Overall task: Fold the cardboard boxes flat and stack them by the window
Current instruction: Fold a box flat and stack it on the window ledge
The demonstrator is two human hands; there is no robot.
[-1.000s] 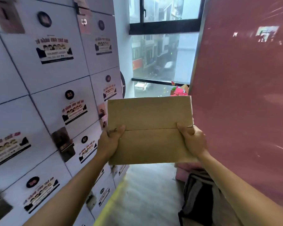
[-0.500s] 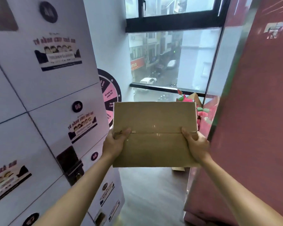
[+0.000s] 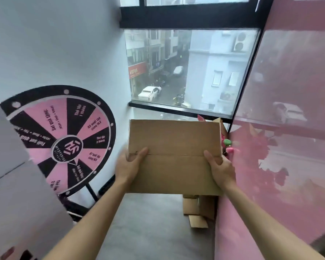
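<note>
In the head view, the flattened cardboard box sat at frame centre, held up before the window. The left hand and right hand gripped its side edges, thumbs pressed on top. More cardboard lay on the floor at lower right.

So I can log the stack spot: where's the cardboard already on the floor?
In the head view, the floor cardboard lies low right against the pink wall, under the held box.
</note>
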